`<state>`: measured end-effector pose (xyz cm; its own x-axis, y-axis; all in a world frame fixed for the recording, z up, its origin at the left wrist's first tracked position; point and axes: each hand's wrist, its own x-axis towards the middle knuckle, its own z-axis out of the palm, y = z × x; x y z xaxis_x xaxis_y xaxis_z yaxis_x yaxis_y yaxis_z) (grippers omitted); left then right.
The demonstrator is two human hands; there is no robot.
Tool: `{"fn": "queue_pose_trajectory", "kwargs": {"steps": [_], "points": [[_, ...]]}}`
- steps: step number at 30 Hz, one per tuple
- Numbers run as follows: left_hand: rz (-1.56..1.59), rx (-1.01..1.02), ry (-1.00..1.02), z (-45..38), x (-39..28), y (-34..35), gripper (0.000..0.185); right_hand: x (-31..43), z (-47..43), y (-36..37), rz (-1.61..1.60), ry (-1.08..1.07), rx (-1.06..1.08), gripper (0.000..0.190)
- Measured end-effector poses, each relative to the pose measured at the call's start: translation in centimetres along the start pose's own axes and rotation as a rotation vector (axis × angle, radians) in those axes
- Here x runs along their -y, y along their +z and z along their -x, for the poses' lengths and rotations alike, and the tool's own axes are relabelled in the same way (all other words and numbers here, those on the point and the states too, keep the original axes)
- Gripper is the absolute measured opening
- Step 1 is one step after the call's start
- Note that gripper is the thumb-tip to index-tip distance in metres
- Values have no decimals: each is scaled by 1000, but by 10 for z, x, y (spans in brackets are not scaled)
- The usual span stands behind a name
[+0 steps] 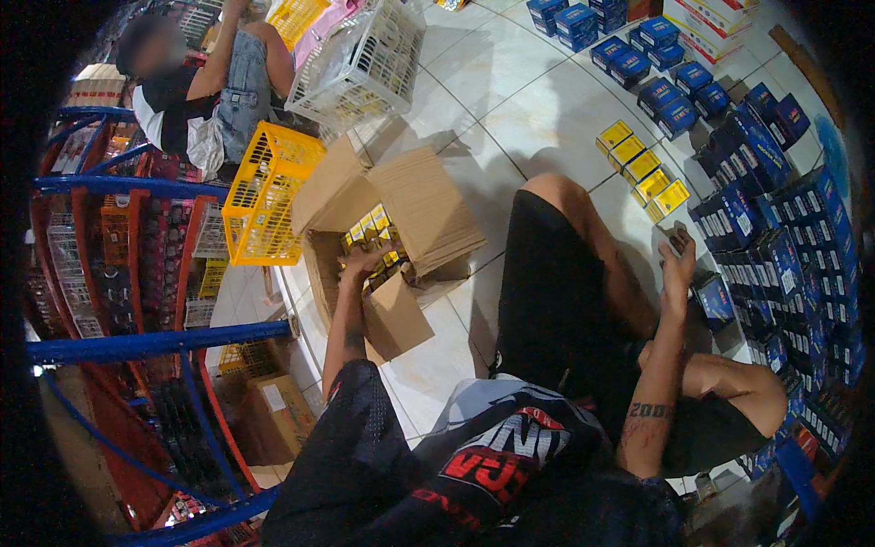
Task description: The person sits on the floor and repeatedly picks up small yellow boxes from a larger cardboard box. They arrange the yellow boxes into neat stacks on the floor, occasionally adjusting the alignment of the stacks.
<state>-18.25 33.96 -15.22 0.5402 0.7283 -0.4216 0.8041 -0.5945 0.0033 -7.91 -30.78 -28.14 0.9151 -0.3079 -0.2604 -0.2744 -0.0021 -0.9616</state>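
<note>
My left hand (368, 263) reaches inside an open cardboard box (431, 205), its fingers on small yellow-and-black cartons (369, 229). Whether it grips one of them cannot be told. Off to the right, my right hand (677, 256) is raised above the floor with fingers apart and a little bent, nothing seen in it. Just beyond its fingertips lies a row of several small yellow cartons (641, 171) on the tiles. A single blue carton (713, 301) stands beside my right wrist.
Stacks of dark blue cartons (779, 267) line the right side, with smaller blue boxes (666, 102) above. A yellow plastic crate (263, 198) and a white crate (362, 68) stand near the cardboard box. Another person (205, 96) sits at upper left. Blue-and-red metal shelving (137, 184) fills the left.
</note>
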Motion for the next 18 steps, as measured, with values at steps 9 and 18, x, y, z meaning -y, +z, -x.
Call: {"fn": "queue_pose_trajectory", "kwargs": {"steps": [9,18], "points": [[-163,73,65,-30,-10,15,137,12,5,7,-7,-33,1,57],[-102,6,87,-12,-12,3,133,7,0,8,-102,37,-52,54]]}}
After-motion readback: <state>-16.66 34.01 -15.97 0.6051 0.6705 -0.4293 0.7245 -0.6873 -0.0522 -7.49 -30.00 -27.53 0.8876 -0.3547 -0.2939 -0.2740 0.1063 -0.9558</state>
